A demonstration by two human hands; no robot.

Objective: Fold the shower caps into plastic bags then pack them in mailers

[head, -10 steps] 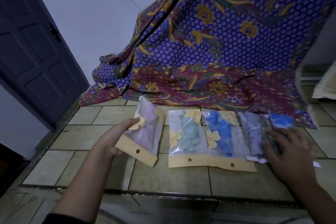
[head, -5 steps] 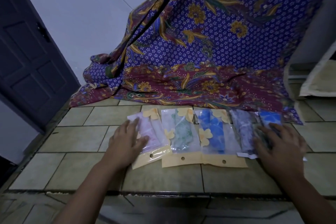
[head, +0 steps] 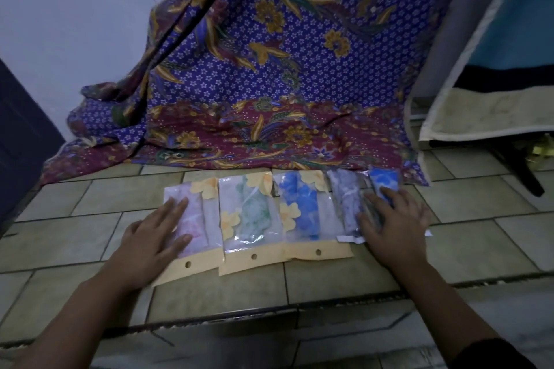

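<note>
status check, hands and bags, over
Left hand open, flat on pink bag. Right hand open, flat on small blue bag at row's right end. Bagged caps lined up on tiled floor. No mailer in view.

Rightmost bag [head: 384, 186] partly under right hand [head: 395, 226]

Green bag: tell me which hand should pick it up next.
Left, probably. The left hand lies flat on the pink bag, which is right beside the green bag. The right hand rests at the row's other end, with the blue bag and grey bag between.
</note>
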